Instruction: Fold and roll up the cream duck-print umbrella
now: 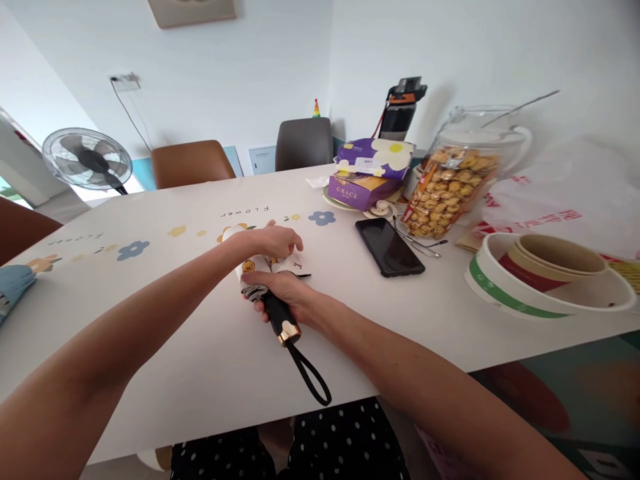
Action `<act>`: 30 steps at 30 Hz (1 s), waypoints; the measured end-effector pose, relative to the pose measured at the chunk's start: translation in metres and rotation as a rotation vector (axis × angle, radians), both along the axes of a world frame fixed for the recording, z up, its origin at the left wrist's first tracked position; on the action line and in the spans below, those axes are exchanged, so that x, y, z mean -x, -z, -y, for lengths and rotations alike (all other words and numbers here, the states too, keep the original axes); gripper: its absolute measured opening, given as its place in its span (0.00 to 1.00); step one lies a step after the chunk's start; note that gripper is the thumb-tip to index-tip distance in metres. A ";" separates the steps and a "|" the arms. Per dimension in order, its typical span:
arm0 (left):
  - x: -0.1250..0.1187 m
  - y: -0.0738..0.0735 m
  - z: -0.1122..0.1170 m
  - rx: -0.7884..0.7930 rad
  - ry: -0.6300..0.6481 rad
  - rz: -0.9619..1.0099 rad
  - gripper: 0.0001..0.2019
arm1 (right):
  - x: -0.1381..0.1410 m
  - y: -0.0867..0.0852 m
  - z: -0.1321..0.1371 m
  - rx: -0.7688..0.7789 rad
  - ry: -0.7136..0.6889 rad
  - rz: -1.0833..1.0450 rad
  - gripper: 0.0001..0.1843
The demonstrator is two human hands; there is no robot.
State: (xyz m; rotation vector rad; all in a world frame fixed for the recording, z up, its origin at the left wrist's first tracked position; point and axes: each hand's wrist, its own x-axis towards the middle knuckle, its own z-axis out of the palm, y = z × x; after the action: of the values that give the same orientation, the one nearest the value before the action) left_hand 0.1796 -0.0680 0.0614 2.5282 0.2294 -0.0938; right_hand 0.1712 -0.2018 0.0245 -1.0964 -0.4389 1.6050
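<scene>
A folded umbrella (pixel 257 263) lies at a slant over the white table, its light canopy printed with small cartoon figures. Its black handle (pixel 277 312) has a gold end and points toward me, with a black wrist strap (pixel 313 380) looping from it. My right hand (pixel 286 293) is closed around the umbrella where canopy meets handle, thumb on top. Farther along, my left hand (pixel 276 241) bends over the canopy with curled fingers, gripping it from above. Part of the canopy is hidden under both hands. A loose canopy flap (pixel 295 268) sticks out to the right.
Right of the hands lie a black phone (pixel 390 247) and eyeglasses (pixel 423 245). Beyond are a snack jar (pixel 450 180), a purple box (pixel 353 191), a tissue pack (pixel 373 159) and a bottle (pixel 399 117). Paper bowls (pixel 493 297) stand near the right edge; blue fabric (pixel 13 287) lies far left.
</scene>
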 end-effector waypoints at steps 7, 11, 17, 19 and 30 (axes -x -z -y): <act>-0.005 0.001 0.006 -0.113 0.025 -0.006 0.05 | 0.002 -0.001 0.000 0.009 0.026 0.047 0.15; -0.003 0.000 0.012 -0.203 0.039 -0.053 0.04 | 0.001 -0.004 0.002 0.005 0.011 0.041 0.15; 0.016 -0.021 0.009 -0.249 -0.197 0.281 0.05 | -0.001 -0.001 0.000 0.005 0.025 -0.002 0.16; 0.031 -0.029 0.003 -0.093 -0.282 0.372 0.06 | -0.001 0.000 -0.001 0.004 0.049 -0.019 0.15; 0.128 -0.005 -0.014 0.164 -0.404 0.443 0.05 | 0.001 -0.001 -0.001 -0.025 0.110 0.025 0.14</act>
State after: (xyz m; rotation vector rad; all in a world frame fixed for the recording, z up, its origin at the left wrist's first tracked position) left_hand 0.0515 -0.0538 0.0663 2.2215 0.5192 0.5743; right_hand 0.1701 -0.2007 0.0253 -1.1042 -0.4079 1.4872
